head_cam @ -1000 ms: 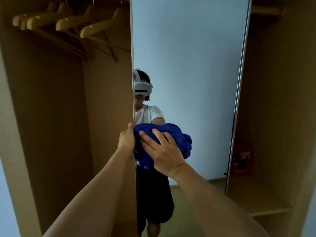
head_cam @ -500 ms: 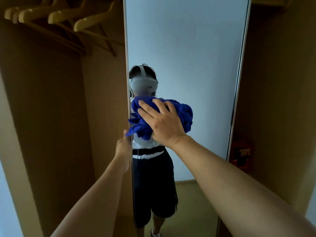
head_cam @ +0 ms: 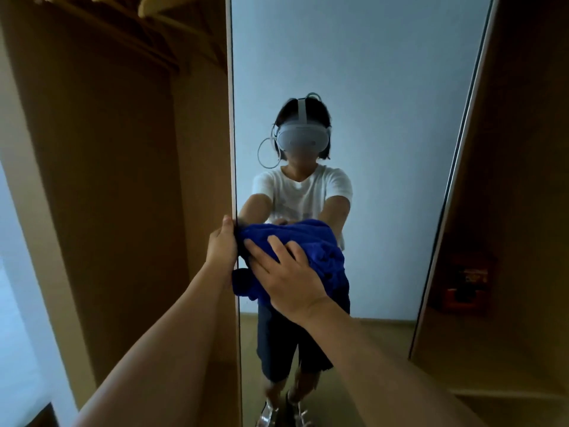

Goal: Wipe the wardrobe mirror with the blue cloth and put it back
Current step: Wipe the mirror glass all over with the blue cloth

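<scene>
Wooden wardrobe interior (head_cam: 117, 180) flanks a tall mirror door (head_cam: 369, 87), with a bunched blue cloth (head_cam: 311, 245) pressed against the glass near its left edge.

Spread, nearly straight fingers of the right hand (head_cam: 286, 278) lie flat over the cloth, pushing it onto the mirror. Beside it, the left hand (head_cam: 222, 246) wraps the door's left edge, thumb up along the frame. Wooden hangers (head_cam: 154, 6) hang in the left compartment, top.
</scene>
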Tool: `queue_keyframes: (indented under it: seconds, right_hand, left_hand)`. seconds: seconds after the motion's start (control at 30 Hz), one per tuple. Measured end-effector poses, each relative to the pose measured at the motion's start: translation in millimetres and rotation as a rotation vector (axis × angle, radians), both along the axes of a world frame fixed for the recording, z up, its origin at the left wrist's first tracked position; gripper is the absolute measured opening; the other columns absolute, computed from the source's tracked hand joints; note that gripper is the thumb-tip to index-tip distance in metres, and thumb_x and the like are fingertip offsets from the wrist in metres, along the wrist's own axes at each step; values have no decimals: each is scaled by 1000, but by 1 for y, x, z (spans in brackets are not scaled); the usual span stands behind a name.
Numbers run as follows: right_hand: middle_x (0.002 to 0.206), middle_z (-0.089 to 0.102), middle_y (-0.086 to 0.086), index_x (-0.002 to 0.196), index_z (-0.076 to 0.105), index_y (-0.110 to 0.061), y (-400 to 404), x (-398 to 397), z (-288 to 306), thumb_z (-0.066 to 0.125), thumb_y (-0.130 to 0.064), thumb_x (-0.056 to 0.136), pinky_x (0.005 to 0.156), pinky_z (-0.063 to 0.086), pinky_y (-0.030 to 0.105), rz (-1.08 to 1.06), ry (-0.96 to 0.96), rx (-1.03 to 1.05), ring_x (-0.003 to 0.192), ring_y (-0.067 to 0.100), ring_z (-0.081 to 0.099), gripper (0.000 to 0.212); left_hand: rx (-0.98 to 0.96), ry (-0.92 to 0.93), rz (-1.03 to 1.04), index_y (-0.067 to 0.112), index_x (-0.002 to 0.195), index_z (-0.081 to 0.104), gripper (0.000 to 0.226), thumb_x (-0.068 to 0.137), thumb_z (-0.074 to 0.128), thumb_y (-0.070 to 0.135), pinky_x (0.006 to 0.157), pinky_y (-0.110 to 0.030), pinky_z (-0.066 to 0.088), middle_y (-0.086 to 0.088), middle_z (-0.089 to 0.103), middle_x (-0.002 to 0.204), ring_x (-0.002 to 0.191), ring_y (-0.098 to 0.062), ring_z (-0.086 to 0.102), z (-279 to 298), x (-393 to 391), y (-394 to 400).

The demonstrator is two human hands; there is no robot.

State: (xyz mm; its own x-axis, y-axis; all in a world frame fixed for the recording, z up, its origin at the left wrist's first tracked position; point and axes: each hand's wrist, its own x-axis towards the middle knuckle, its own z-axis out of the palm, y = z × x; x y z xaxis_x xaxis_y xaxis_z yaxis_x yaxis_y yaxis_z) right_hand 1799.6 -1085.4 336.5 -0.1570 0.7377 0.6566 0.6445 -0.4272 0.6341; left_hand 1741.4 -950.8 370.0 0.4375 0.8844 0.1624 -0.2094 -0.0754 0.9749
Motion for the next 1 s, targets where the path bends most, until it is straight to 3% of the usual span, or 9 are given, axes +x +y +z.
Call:
queue_keyframes:
  seconds: [0.1,0.2,0.3,0.4,0.6,0.77,1.0]
  right_hand:
    - [139,52,-8,120,65,-31,0,0,-15,54,-36,79,98,28,38,-2,-19,-76,120,23,54,43]
    - [138,53,-9,123,63,-31,-4,0,-21,65,-43,76,100,32,36,-2,-34,-132,121,21,52,49]
    - [141,50,-9,130,57,-30,-5,-3,-11,62,-43,78,99,38,36,-3,-56,-79,122,20,50,54]
    - [141,51,-7,129,59,-28,-1,-8,17,62,-38,78,94,45,39,11,32,107,118,22,54,52]
    - [140,52,-6,125,63,-25,9,-9,19,48,-26,83,91,46,38,12,-1,166,117,22,56,44]
    - [143,49,-7,128,60,-25,15,-12,-25,67,-43,80,94,44,38,-14,50,149,119,22,54,51]
    - [142,49,-7,129,59,-28,9,-12,-55,53,-32,84,97,29,38,-9,4,98,122,23,53,46]
  left_hand:
    - [18,4,49,18,83,66,46,99,29,41,62,-27,45,-3,65,83,77,-16,61,-4,2,0]
    - [-4,27,51,21,85,62,43,98,29,45,58,-26,42,-4,65,83,75,-15,61,-9,1,2]
    - [-10,26,8,16,88,64,45,98,31,45,60,-27,44,-5,66,82,75,-16,62,-12,0,5]
    - [-69,-1,-102,16,89,63,43,98,33,45,66,-32,50,-7,68,81,77,-20,65,-22,-4,6]
    - [-73,-24,-124,21,82,61,38,98,34,44,53,-25,49,-5,71,77,68,-15,68,-30,-5,6]
    - [-46,11,-101,22,78,60,43,97,31,47,57,-29,45,-5,67,77,75,-18,65,-35,-6,6]
    - [8,16,-52,22,77,57,44,95,30,51,63,-32,43,-3,63,82,80,-17,60,-43,-4,9]
